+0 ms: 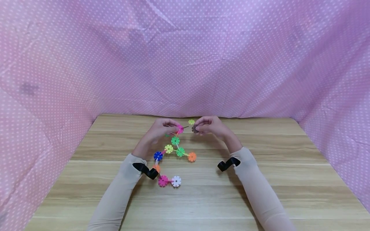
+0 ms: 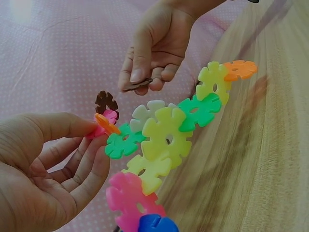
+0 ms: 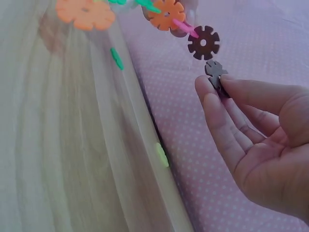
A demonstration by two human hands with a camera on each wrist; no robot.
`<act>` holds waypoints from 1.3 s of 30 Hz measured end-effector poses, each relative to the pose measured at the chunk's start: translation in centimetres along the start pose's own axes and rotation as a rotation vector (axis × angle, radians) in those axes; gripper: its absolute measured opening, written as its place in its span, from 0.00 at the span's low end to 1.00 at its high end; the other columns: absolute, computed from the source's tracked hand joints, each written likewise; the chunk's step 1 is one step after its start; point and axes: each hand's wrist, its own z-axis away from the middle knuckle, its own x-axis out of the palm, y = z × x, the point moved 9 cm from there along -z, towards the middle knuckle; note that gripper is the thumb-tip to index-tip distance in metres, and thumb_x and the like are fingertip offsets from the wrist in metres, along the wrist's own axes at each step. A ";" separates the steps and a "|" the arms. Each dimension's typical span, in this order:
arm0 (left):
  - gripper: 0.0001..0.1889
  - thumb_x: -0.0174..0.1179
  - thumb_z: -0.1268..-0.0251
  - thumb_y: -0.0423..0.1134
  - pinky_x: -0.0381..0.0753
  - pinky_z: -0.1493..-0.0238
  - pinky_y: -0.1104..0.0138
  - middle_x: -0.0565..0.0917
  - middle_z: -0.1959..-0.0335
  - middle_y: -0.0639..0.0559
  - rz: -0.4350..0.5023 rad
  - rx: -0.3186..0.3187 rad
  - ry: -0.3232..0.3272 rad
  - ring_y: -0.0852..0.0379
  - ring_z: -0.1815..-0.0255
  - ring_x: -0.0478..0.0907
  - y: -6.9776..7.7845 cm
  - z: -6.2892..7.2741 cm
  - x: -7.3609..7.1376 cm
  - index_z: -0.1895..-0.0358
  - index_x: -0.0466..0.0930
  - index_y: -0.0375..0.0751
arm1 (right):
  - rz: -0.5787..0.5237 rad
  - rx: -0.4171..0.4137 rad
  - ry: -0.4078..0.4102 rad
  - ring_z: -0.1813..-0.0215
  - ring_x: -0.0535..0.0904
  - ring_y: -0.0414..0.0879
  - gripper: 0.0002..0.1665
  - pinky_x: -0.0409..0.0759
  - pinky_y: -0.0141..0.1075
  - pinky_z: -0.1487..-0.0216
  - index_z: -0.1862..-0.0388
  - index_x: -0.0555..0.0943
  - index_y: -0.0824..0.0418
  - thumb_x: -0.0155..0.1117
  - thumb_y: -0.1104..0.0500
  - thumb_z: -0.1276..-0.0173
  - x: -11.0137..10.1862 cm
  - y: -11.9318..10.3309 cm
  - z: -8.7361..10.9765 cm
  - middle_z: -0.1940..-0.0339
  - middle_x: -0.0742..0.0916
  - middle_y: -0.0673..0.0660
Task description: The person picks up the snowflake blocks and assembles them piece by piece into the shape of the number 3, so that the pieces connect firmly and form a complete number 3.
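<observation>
My left hand [image 1: 162, 128] pinches the upper end of a chain of slotted plastic discs, at a pink disc [image 1: 180, 129] with an orange disc [image 3: 166, 15] beside it. A brown disc [image 3: 210, 47] is joined to that pink one and sticks out toward the right hand. Between thumb and fingers, my right hand [image 1: 214, 126] holds a loose dark brown disc [image 3: 215, 70], close to the chain's brown disc but apart from it. Below the left hand, the chain runs through a green disc [image 1: 175, 141], a yellow disc [image 1: 169, 149] and a blue disc [image 1: 158, 156].
A loose yellow-green disc [image 1: 191, 122] lies near the far table edge, with a green disc [image 3: 117, 58] farther left. The chain's lower end has a white disc [image 1: 176, 181]; an orange disc [image 1: 192, 157] ends a side branch. Pink dotted cloth [image 1: 185, 64] hangs behind the wooden table [image 1: 202, 205].
</observation>
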 end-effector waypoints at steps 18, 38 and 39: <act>0.14 0.64 0.30 0.34 0.83 0.40 0.45 0.89 0.58 0.49 0.002 -0.001 0.001 0.58 0.58 0.86 -0.3 -0.2 0.1 0.45 0.83 0.32 | -0.186 -0.018 0.064 0.63 0.90 0.45 0.09 0.81 0.57 0.39 0.53 0.77 0.70 0.63 0.74 0.31 0.9 0.0 -0.3 0.67 0.90 0.55; 0.13 0.64 0.30 0.33 0.81 0.38 0.42 0.90 0.60 0.51 0.015 0.009 -0.017 0.59 0.59 0.86 -0.2 -0.2 0.4 0.47 0.83 0.31 | -0.161 -0.029 0.109 0.65 0.89 0.44 0.12 0.88 0.49 0.47 0.51 0.80 0.72 0.65 0.74 0.33 1.3 -0.4 -0.1 0.68 0.91 0.52; 0.13 0.64 0.30 0.33 0.81 0.38 0.42 0.90 0.60 0.51 0.013 0.008 -0.015 0.59 0.59 0.86 -0.2 -0.2 0.5 0.47 0.83 0.31 | -0.153 -0.030 0.115 0.65 0.89 0.44 0.13 0.87 0.51 0.46 0.50 0.80 0.73 0.65 0.74 0.33 1.2 -0.3 -0.1 0.68 0.91 0.51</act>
